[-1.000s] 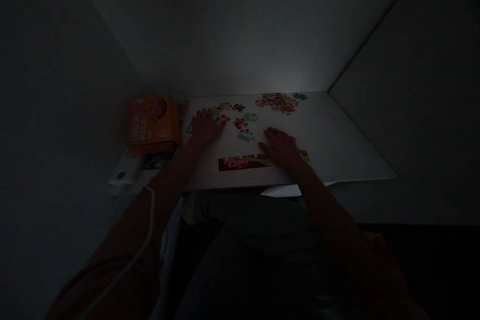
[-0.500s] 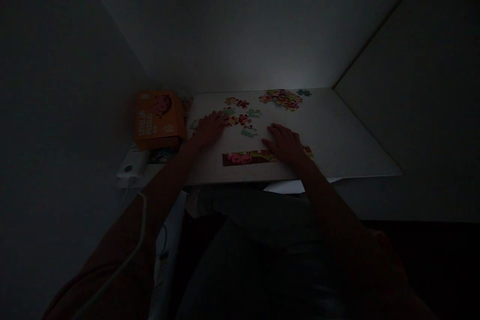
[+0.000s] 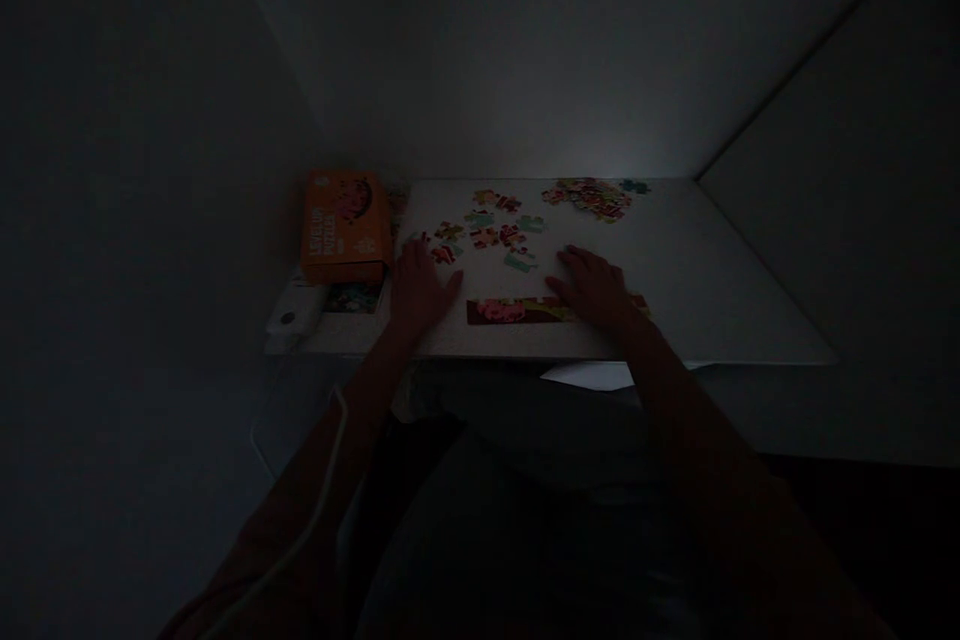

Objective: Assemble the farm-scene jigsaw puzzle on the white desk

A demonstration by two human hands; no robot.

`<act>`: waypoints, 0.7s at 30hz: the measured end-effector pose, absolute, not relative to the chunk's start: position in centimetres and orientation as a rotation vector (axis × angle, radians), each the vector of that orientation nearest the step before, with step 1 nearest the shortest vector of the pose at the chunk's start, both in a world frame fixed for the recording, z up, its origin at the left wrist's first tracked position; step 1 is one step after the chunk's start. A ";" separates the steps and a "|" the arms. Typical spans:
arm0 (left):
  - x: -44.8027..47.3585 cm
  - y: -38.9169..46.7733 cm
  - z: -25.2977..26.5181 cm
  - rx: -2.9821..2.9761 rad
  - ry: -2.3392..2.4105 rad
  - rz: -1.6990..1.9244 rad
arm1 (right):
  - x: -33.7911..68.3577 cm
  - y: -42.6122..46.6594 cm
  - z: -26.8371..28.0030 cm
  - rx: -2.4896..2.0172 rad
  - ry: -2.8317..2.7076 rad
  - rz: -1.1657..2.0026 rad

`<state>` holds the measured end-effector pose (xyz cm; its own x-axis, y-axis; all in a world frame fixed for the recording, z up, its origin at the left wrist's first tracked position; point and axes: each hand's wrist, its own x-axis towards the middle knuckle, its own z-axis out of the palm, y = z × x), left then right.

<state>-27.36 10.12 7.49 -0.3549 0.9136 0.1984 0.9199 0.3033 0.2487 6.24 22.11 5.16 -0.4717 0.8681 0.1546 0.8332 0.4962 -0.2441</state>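
Note:
My left hand (image 3: 420,288) lies on the white table with its thumb spread, just left of and below some loose jigsaw pieces (image 3: 448,254). It holds nothing that I can see. My right hand (image 3: 596,288) rests with fingers stretched out over the right part of a joined puzzle strip (image 3: 517,311), hiding some of it. Between and beyond the hands lie several scattered jigsaw pieces (image 3: 486,237), red, yellow and pale green. A pale green piece (image 3: 520,262) is nearest to my right hand, a little to its left.
An orange puzzle box (image 3: 346,230) stands at the table's left side. At the back is a heap of jigsaw pieces (image 3: 596,198). A white device (image 3: 296,310) sits at the left front corner. Walls enclose the table (image 3: 735,300). The scene is dim.
My left hand has drawn back toward me and left, uncovering several loose pieces. My right hand stays by the strip. The whole view has shifted slightly.

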 end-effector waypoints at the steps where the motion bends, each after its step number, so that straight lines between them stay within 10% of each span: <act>1: -27.3 10.2 7.5 -1.748 -2.527 -0.517 | 6.3 22.2 5.1 -1.446 -2.489 0.197; 21: -26.6 6.9 7.8 -1.707 -2.545 -0.578 | 5.8 21.6 5.5 -1.436 -2.418 0.156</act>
